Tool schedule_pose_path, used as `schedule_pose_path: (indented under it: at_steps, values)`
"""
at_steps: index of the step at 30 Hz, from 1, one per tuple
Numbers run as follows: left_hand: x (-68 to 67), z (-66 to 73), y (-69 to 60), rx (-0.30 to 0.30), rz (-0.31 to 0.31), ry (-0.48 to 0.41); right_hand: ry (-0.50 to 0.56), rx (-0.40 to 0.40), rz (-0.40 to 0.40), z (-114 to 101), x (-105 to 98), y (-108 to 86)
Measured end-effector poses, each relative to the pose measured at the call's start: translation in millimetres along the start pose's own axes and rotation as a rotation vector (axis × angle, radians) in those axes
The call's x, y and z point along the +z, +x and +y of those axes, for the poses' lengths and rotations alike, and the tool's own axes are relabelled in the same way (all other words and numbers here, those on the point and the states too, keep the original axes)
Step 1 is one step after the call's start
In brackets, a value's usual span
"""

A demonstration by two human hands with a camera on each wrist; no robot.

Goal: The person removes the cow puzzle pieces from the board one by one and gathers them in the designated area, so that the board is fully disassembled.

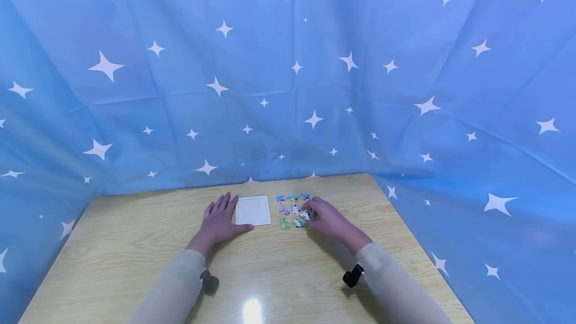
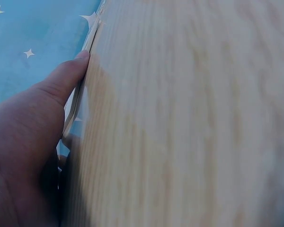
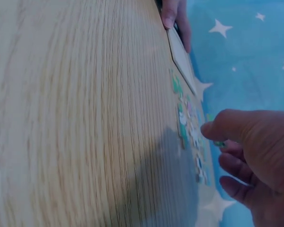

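A square white puzzle tray point(image 1: 253, 211) lies flat on the wooden table. My left hand point(image 1: 219, 222) rests beside it, fingers spread along its left side and thumb at its near edge. Thumb and tray edge also meet in the left wrist view. To the right of the tray, several colourful jigsaw pieces point(image 1: 285, 211) lie in loose rows. Over their right side is my right hand point(image 1: 330, 221), pinching a small jigsaw piece point(image 3: 219, 144) with green on it between thumb and fingers. The hand hides most of that piece.
The wooden table point(image 1: 270, 274) extends toward me and to both sides. A blue curtain point(image 1: 252, 114) with white stars hangs behind it and down both sides. Small black devices are strapped at both wrists.
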State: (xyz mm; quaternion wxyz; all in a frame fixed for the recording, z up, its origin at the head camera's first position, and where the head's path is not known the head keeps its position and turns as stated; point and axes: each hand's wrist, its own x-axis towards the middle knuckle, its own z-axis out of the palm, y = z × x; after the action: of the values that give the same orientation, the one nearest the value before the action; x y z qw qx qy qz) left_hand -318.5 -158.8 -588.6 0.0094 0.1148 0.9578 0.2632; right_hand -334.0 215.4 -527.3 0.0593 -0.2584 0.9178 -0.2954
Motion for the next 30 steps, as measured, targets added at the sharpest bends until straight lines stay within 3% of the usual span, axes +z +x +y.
schedule_pose_path:
  at_steps: [6,17,30]
  values:
    - [1.1,-2.0,-0.9,0.026,0.026,-0.017,-0.033,0.012,-0.002,8.8,-3.3,-3.7]
    - [-5.3,6.7,-2.5,-0.023,-0.02,0.02,-0.033,0.027,-0.013,19.3,-4.4,-4.3]
    - [2.1,-2.9,2.7,-0.01,-0.003,0.021,-0.009,0.073,-0.06,27.7,-7.1,-3.7]
